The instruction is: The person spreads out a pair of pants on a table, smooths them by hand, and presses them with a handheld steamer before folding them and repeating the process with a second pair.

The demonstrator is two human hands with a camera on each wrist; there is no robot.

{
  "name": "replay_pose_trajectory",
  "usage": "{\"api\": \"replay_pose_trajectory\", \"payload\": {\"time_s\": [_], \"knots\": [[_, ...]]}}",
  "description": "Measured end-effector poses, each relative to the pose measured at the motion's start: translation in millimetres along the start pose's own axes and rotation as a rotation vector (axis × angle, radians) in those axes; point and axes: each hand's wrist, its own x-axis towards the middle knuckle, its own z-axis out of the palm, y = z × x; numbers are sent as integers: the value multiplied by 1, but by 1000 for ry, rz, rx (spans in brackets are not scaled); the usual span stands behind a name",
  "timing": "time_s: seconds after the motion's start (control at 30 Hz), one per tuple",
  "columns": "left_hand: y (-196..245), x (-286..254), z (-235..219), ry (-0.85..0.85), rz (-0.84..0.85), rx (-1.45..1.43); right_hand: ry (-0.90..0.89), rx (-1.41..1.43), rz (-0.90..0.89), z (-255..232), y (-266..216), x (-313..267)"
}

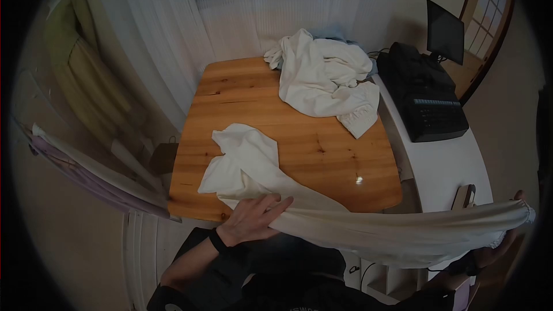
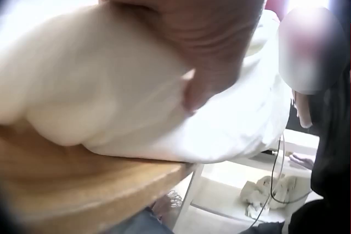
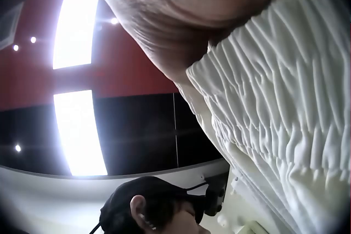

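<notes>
A long white garment (image 1: 391, 233) stretches from the near left of the wooden table out past its right edge. My left hand (image 1: 253, 219) grips it near the table's front edge; in the left wrist view the thumb of my left hand (image 2: 192, 31) lies against the white cloth (image 2: 219, 135). Far to the right, my right hand (image 1: 508, 242) holds the garment's gathered end. The right wrist view has my right hand (image 3: 203, 9) at the elastic, ruffled edge (image 3: 274, 97), its fingertips hidden by cloth.
Another white garment (image 1: 322, 75) lies heaped at the back of the wooden table (image 1: 230, 92), over something blue. On the white counter (image 1: 438, 167) to the right stand a black machine with keys (image 1: 426, 103) and a screen (image 1: 445, 31). Clothes (image 1: 86, 75) hang at left.
</notes>
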Motion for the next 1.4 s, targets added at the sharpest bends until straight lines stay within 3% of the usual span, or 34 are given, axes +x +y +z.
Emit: {"api": "replay_pose_trajectory", "payload": {"time_s": [0.03,0.1,0.2,0.23,0.33,0.4,0.47,0.5,0.57,0.63,0.7,0.77,0.83,0.9,0.93,1.0,1.13,1.17,1.23,1.27,1.33,1.37,1.4], "knots": [[-11,11,4,3,4,-1,-1,-5,-2,-5,-7,-7],[-34,35,13,88,25,182,98,-421,-55,-18,-29,-27],[-89,22,42,55,45,41,84,-405,-98,14,-42,-8],[-97,12,36,36,-40,-51,87,-419,-101,11,-43,-11],[-93,-27,-31,-163,-422,-271,376,-253,19,-20,-22,-40],[-91,-66,-85,-232,-420,-427,582,-117,109,-35,0,-67],[-86,-96,-142,-413,-427,-460,781,21,204,-38,12,-82],[-83,-107,-164,-418,-491,-513,522,-189,309,-39,21,-60],[-98,-121,-187,-422,-561,-570,632,-227,506,-55,67,-51],[-126,-114,-200,-444,-664,-585,748,-306,692,-28,124,0],[-157,-78,-201,-369,-740,-553,434,-410,817,-14,177,33],[-218,-43,-186,-301,-827,-260,243,-485,888,-14,244,36],[-244,3,-168,-162,-837,-27,90,-636,941,-44,347,4],[-284,11,-122,40,-836,331,-19,-1078,1039,-31,388,-11],[-287,17,-106,43,-831,332,-12,-1079,1037,-25,401,-17],[-271,26,-72,48,-882,507,112,-1298,1063,-17,419,-27],[-194,5,-39,-87,-492,163,-13,-1268,1104,-13,414,-20],[-165,-2,-39,-188,-489,155,-10,-1270,1112,-12,412,-19],[-130,-18,-34,-292,-481,149,-110,-1480,836,-2,407,-14],[-122,-27,-31,-365,-493,84,-105,-1479,843,6,405,-11],[-129,-28,-27,-439,-503,24,-168,-1472,346,23,406,0],[-136,-28,-22,-431,-530,38,-171,-1471,347,33,408,7],[-141,-29,-19,-419,-561,50,-365,-1330,560,42,411,17]]}}
